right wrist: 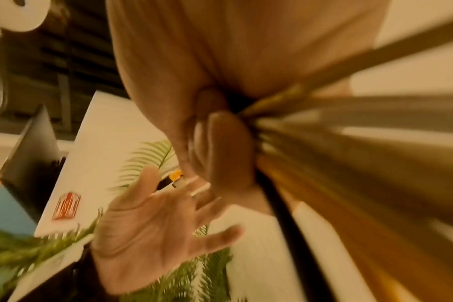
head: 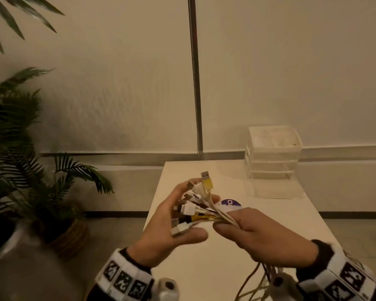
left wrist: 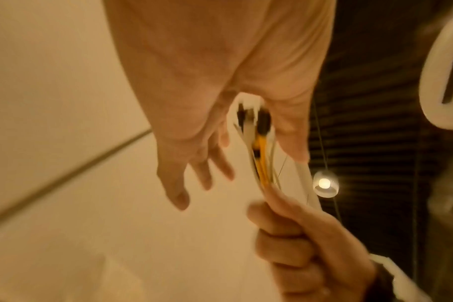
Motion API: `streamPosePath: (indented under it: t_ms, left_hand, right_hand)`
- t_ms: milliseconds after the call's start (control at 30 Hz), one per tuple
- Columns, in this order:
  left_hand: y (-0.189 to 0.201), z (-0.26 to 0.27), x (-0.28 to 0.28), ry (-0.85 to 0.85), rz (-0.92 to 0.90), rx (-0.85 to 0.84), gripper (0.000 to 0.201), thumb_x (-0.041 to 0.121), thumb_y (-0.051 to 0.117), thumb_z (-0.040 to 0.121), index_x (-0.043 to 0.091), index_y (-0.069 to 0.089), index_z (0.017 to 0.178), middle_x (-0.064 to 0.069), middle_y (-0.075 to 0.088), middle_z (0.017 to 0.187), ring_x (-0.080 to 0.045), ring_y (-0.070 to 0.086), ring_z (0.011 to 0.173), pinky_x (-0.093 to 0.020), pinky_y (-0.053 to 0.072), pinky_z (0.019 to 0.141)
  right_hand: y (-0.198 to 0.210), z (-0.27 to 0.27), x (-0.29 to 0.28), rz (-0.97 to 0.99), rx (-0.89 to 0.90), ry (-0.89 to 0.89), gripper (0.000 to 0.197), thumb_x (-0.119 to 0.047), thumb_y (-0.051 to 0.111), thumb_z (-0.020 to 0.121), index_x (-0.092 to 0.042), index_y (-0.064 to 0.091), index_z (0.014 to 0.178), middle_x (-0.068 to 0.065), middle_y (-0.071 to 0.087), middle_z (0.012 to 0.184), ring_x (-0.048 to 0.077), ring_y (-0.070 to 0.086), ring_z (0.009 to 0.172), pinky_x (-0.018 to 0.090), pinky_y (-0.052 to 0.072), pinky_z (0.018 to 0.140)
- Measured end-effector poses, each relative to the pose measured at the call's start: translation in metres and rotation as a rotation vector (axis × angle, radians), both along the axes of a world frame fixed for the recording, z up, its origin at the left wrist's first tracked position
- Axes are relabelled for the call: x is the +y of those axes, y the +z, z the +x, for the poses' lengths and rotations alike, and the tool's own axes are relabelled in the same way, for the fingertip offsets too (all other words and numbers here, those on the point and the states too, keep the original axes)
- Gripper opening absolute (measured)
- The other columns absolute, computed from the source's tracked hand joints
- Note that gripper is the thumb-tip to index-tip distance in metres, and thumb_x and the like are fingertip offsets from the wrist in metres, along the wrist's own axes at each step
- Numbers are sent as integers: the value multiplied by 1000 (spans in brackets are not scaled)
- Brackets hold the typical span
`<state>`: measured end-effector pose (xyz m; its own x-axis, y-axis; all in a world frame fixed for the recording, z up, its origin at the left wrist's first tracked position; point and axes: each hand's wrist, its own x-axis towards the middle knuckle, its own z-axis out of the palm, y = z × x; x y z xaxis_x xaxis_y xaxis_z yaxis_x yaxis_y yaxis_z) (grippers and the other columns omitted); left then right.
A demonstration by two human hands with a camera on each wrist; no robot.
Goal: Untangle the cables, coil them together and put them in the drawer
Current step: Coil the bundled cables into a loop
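A bundle of white, yellow and dark cables (head: pixel 201 210) is held above the white table (head: pixel 204 268). My right hand (head: pixel 254 231) grips the bundle in a fist, and loose lengths (head: pixel 254 279) hang below it. The plug ends fan out to the left against my left hand (head: pixel 161 224), whose fingers are spread and straight; its palm touches the plugs. One yellow USB plug (head: pixel 206 181) sticks up. The left wrist view shows the cables (left wrist: pixel 261 159) running from the left palm (left wrist: pixel 194 163) into the right fist (left wrist: pixel 297 235). A clear plastic drawer unit (head: pixel 274 157) stands at the back right.
The lowest drawer (head: pixel 276 189) seems pulled out toward me. A round blue sticker (head: pixel 230 202) lies on the table behind the hands. Potted palms (head: pixel 20 148) stand left of the table, and a metal pole (head: pixel 195 83) rises behind it.
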<state>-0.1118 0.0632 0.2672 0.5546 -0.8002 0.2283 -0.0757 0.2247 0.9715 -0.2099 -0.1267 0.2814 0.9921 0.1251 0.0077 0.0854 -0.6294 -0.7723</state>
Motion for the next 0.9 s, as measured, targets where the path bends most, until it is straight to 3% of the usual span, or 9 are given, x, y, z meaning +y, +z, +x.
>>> streamPosePath:
  t_ms: [133, 233, 300, 367, 433, 467, 533, 800, 900]
  left_hand:
    - [30, 2, 47, 228, 300, -483, 107, 26, 80, 69, 58, 12, 145, 26, 25, 155, 0, 24, 144, -40, 25, 117]
    - [55, -19, 34, 297, 335, -1111, 69, 46, 60, 86, 50, 25, 145, 27, 21, 156, -6, 11, 149, -47, 15, 119]
    - [48, -32, 1, 130, 546, -1426, 72, 52, 60, 84, 36, 28, 147, 16, 32, 155, -11, 12, 150, -46, 4, 121]
    - [30, -24, -29, 28, 906, -1443, 82, 50, 64, 84, 25, 19, 148, 5, 48, 146, -15, 31, 143, -43, 5, 121]
    - [13, -4, -44, 66, 1025, -1389, 62, 43, 62, 89, 22, 31, 138, 0, 66, 117, -23, 59, 113, -40, 34, 109]
    - [6, 4, -45, 109, 990, -1337, 40, 40, 57, 92, 23, 40, 125, 1, 68, 102, -24, 63, 97, -39, 47, 91]
    - [-3, 16, -45, 118, 864, -1179, 8, 33, 49, 96, 27, 44, 98, 4, 65, 79, -20, 60, 73, -37, 49, 65]
    - [26, 29, -65, 185, 442, -979, 8, 24, 53, 97, 23, 60, 94, 3, 65, 61, -10, 63, 53, -18, 45, 53]
    - [31, 29, -76, 216, 344, -891, 14, 9, 52, 92, 20, 62, 91, 2, 64, 58, -13, 64, 51, -25, 49, 51]
  right_hand:
    - [1, 13, -13, -335, -3, -50, 43, -41, 42, 99, -6, 48, 75, 9, 47, 64, 11, 35, 55, 31, 32, 58]
    - [-5, 21, -15, -512, 17, -47, 46, -49, 33, 97, -12, 59, 90, 3, 59, 76, 18, 52, 67, 35, 44, 67]
    - [-8, 23, -8, -497, -18, 34, 44, -44, 29, 96, -15, 61, 105, 3, 65, 93, 20, 58, 80, 37, 49, 76]
    - [-10, 24, -2, -463, -12, 58, 29, -26, 36, 98, -13, 62, 102, 5, 65, 102, 18, 57, 81, 34, 48, 75]
    - [-11, 25, -2, -516, -24, -25, 24, -31, 40, 98, -18, 55, 86, 5, 64, 89, 19, 53, 70, 36, 47, 68]
    - [-11, 25, -4, -534, -12, -70, 26, -37, 41, 96, -19, 54, 82, 3, 62, 81, 19, 54, 67, 38, 48, 66]
    - [-7, 24, -12, -479, 6, -127, 30, -44, 46, 93, -21, 58, 78, -2, 59, 70, 17, 56, 63, 39, 49, 63]
    - [9, -5, -56, 259, 325, -155, 36, -18, 63, 87, -12, 46, 55, 6, 44, 44, 21, 41, 34, 25, 39, 42]
    - [-3, -13, -64, 533, 414, -71, 38, -22, 62, 83, -13, 43, 51, 4, 40, 41, 17, 36, 30, 25, 35, 43]
